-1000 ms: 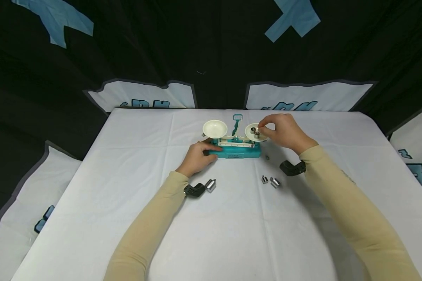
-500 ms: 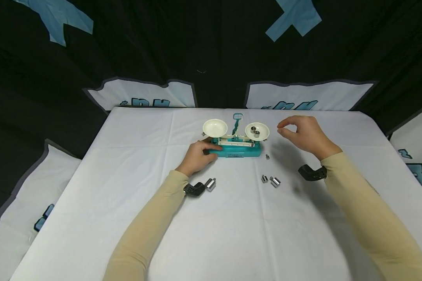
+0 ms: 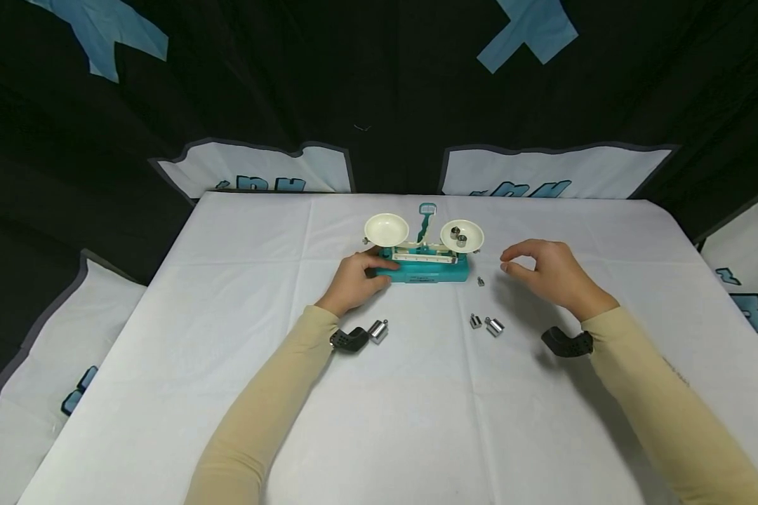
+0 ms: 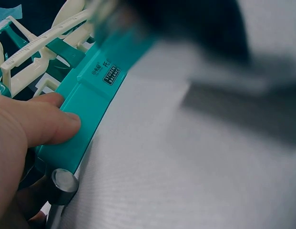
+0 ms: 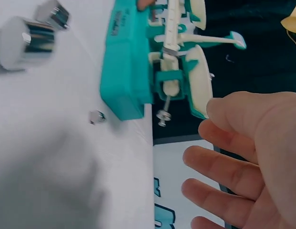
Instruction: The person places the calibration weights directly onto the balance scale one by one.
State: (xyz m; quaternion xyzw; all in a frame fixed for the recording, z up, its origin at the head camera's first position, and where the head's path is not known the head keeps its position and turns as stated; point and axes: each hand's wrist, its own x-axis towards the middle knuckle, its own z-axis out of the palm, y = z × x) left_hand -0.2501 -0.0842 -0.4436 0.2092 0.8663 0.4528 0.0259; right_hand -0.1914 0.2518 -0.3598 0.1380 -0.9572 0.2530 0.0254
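"What fills the most room?"

"A black fabric backdrop with light-blue patches, then a broad table under creased white cloth."

"And on that?"

"A teal-and-cream plastic balance near the far edge, marked STUDENT BALANCE on its base."

"The hands?"

"The left hand grips the base's left end, fingers bent about it. The right hand is above the cloth, right of the balance, thumb and forefinger curved with a gap between, holding nothing."

"Next down?"

"Two round cream dishes on the balance: a left pan and a right pan."

"Smaller still?"

"A shiny metal cylinder lies near the left wrist. A mid-sized silver weight lies beside a smaller silver weight, in front of the balance. Two short metal weights sit in the right pan. The tiniest silver weight is near the base's right end."

"Silver disc by the left fingers?"

"A metal piece; whether it's held, I can't tell."
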